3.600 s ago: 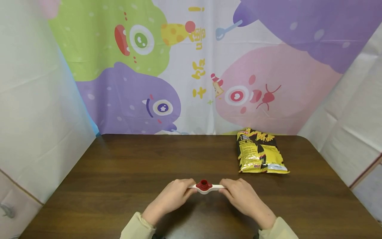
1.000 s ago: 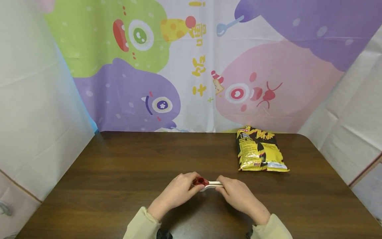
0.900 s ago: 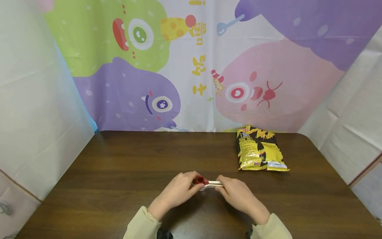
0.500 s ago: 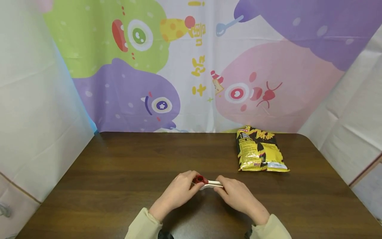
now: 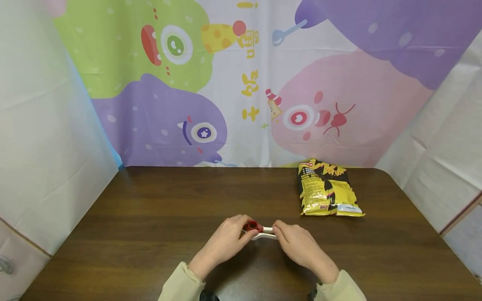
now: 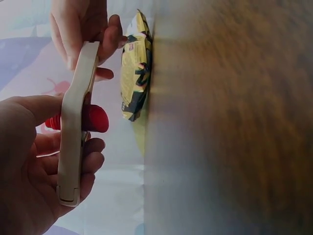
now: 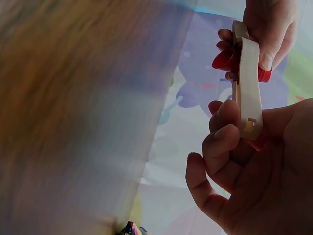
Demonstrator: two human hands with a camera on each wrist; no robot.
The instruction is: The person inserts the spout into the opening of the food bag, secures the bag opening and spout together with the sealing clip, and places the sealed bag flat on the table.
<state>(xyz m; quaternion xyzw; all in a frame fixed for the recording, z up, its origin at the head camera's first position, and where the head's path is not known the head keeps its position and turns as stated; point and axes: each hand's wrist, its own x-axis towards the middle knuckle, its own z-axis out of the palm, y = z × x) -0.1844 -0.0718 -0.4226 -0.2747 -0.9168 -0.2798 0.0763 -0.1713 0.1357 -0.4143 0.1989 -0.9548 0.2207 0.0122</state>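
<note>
Between both hands, above the table, is a white bag clip with a red pour spout. My left hand grips it around the spout, thumb on the near side. With thumb and fingers my right hand pinches the clip's right end. The clip's two arms stand slightly apart toward the right in the head view. In the left wrist view the red spout pokes out through the white body. A small slot shows at the end of the clip in the right wrist view.
A yellow and black snack bag lies at the back right of the dark wooden table. Behind the table hangs a cartoon-printed cloth, and pale cloth walls stand at both sides.
Since the oldest frame, my left hand has shifted from the clip's left end onto its spout part, and the clip's arms have come apart at the right. In the last second the hands barely moved.
</note>
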